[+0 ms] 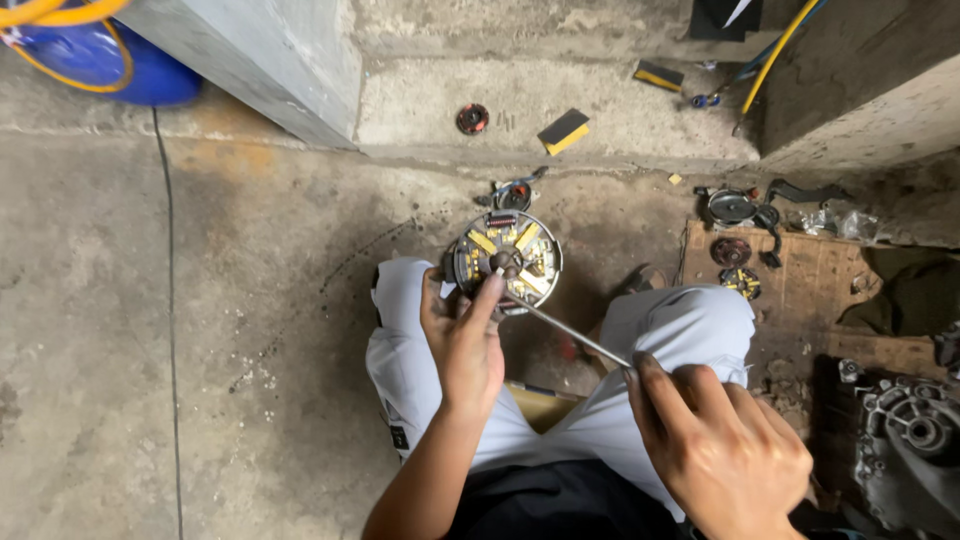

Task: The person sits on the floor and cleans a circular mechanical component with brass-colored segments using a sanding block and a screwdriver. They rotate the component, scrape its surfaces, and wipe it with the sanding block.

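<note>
My left hand (463, 340) reaches forward over my left knee and wraps around the near edge of a round metal part (507, 260), a disc with yellow blocks and copper windings set in a ring around a dark hub. My fingers are curled against its rim, with one fingertip lying up along its face near the hub, so I am holding it steady. The disc sits between my knees, just above the concrete floor (200, 330).

My right hand (715, 450) is clenched around the handle end of a long thin metal rod (565, 335). The rod runs up and to the left from my fist, across the gap between my legs, and its tip meets the disc close to the hub.

To my right lies a wooden board (810, 290) with a few small round parts on it, and a grey engine casing (905, 440) sits beside it at the frame's edge. On the step ahead lie a small red and black ring (473, 118) and a black and yellow sanding block (564, 131). A blue tub (110, 60) stands at the far left corner.
</note>
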Motion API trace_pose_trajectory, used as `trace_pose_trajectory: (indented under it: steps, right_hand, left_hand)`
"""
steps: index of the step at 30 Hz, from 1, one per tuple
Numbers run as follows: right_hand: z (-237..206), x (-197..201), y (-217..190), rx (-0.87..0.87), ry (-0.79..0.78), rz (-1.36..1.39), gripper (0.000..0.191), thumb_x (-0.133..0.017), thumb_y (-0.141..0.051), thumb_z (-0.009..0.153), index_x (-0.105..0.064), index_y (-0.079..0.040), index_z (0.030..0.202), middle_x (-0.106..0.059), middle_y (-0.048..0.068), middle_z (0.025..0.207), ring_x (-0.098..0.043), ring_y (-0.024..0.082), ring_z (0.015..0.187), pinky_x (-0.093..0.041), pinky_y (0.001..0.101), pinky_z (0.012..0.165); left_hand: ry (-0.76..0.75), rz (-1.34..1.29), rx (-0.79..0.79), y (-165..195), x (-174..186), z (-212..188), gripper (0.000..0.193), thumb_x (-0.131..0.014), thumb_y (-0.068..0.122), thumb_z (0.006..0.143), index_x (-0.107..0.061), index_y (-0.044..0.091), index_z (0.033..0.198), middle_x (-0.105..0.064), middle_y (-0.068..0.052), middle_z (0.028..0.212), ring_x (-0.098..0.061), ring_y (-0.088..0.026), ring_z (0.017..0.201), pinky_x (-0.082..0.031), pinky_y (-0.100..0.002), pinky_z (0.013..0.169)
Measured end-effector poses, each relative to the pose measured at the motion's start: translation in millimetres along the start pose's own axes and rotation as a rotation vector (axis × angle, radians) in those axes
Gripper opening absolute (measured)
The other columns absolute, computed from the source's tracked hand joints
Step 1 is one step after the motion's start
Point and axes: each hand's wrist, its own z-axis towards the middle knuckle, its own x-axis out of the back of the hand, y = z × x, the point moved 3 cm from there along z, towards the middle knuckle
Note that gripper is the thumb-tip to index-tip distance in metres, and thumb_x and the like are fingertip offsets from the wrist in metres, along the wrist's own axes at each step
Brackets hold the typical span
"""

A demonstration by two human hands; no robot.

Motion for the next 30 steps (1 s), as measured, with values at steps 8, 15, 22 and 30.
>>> trace_pose_trajectory:
  steps: [8,15,22,30]
  right_hand:
    - [42,-59,-4,0.013,-0.12,0.034,0.015,-0.073,-0.035,0.092,-0.08,-0.025,0.1,-0.062,-0.001,0.076,-0.061,0.02,0.055,-0.044,0.0331,0.049]
    - [77,-88,34,-0.034,-0.259,0.108,0.017,-0.073,-0.037,0.095,-0.08,-0.021,0.096,-0.067,-0.001,0.078,-0.066,0.024,0.058,-0.046,0.0346,0.049]
    - [98,-118,59,-0.179,-0.344,0.285,0.023,-0.073,-0.039,0.098,-0.081,-0.017,0.098,-0.072,-0.002,0.088,-0.065,0.025,0.061,-0.046,0.0356,0.051]
    - [116,-123,63,-0.069,-0.489,0.215,0.024,-0.073,-0.041,0.094,-0.084,-0.02,0.092,-0.072,-0.004,0.076,-0.063,0.022,0.049,-0.045,0.035,0.043]
  left_hand:
    - [0.244,0.183,-0.028,-57,12,61,0.033,-0.07,-0.013,0.089,-0.061,0.002,0.116,-0.07,-0.007,0.108,-0.067,-0.013,0.096,-0.056,-0.027,0.086]
    - [0.221,0.167,0.339,-76,33,108,0.028,-0.071,-0.003,0.089,-0.062,0.006,0.114,-0.072,-0.009,0.101,-0.072,-0.021,0.085,-0.063,-0.038,0.069]
    - [0.242,0.03,0.548,-95,34,118,0.02,-0.07,0.007,0.093,-0.062,0.007,0.112,-0.073,-0.01,0.102,-0.075,-0.025,0.087,-0.066,-0.044,0.068]
    - [0.196,0.095,0.552,-105,34,118,0.022,-0.07,0.004,0.093,-0.059,0.011,0.111,-0.072,-0.008,0.098,-0.074,-0.022,0.081,-0.066,-0.042,0.062]
